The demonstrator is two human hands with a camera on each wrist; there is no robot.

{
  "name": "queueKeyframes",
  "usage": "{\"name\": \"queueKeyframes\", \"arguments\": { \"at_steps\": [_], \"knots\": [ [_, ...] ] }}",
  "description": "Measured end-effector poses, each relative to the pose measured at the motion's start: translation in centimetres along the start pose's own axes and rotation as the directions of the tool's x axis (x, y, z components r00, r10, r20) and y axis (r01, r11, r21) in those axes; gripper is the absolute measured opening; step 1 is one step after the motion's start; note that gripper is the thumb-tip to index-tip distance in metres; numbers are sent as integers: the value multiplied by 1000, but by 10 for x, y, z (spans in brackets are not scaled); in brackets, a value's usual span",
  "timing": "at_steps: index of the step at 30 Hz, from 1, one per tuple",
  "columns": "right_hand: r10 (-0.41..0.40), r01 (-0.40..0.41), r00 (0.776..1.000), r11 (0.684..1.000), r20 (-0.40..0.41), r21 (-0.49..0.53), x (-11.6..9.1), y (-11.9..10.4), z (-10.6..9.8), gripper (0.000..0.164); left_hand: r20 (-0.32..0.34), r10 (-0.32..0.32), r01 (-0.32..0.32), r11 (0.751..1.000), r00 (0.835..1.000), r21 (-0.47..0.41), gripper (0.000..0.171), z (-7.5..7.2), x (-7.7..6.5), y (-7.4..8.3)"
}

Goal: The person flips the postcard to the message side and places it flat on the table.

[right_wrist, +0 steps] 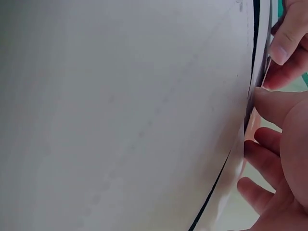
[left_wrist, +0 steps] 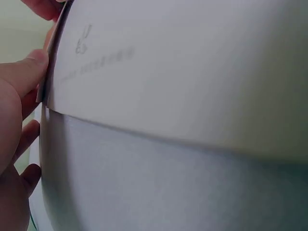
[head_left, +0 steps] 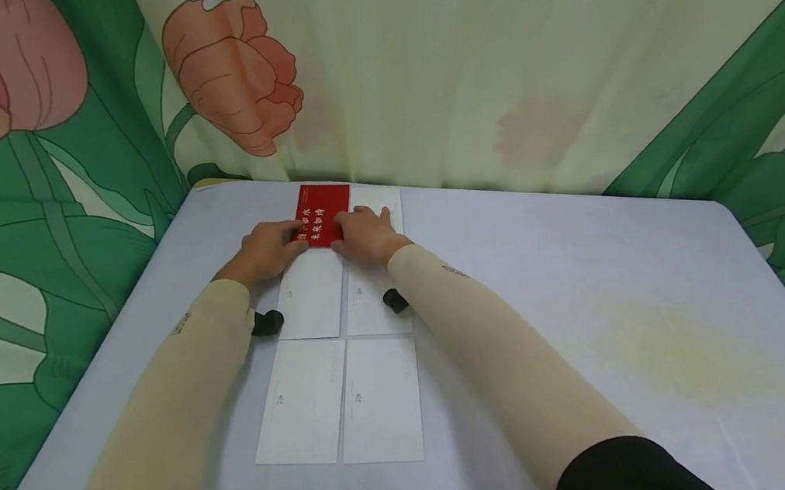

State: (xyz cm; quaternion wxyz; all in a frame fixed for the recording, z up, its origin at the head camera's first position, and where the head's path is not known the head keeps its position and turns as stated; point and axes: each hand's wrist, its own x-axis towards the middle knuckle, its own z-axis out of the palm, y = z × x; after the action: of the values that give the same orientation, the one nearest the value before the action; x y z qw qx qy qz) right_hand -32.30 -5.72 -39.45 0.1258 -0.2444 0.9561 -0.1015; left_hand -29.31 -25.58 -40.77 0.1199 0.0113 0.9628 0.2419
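A red card (head_left: pixel 323 204) with white lettering lies at the far end of the table, over the left column of white cards. My left hand (head_left: pixel 263 250) grips its left side, with thumb and fingers at the edge. On the opposite side my right hand (head_left: pixel 367 235) pinches the card's near right corner, its other fingers resting over a white card (head_left: pixel 381 199). From the left wrist view, the thumb (left_wrist: pixel 33 67) presses against the card's edge. The right thumb (right_wrist: pixel 267 103) touches that same edge in the right wrist view, close to the left hand's fingers.
Several white cards (head_left: pixel 378 398) lie in two columns on the white tablecloth (head_left: pixel 541 263), running toward me. A floral curtain (head_left: pixel 453 61) hangs behind the table. Small black devices (head_left: pixel 268 323) sit at both wrists. A yellowish stain (head_left: pixel 689 351) marks the cloth at right.
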Motion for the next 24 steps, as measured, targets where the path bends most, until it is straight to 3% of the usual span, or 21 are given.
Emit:
{"name": "queueKeyframes", "arguments": {
  "at_steps": [5,12,19,24],
  "knots": [
    [-16,16,1000,1000,-1,-3,0,1,-1,39,25,2,-2,1000,1000,19,60,-3,-2,2],
    [-12,12,1000,1000,0,27,0,2,-4,43,36,18,-18,1000,999,0,61,-6,-3,2],
    [-69,76,995,990,-70,116,-3,5,-4,42,-96,-3,-5,997,995,-82,44,-3,-5,1],
    [-150,168,976,980,-157,107,-7,6,-6,42,-181,-23,-4,989,983,-148,37,-5,-8,1]
  ]
}}
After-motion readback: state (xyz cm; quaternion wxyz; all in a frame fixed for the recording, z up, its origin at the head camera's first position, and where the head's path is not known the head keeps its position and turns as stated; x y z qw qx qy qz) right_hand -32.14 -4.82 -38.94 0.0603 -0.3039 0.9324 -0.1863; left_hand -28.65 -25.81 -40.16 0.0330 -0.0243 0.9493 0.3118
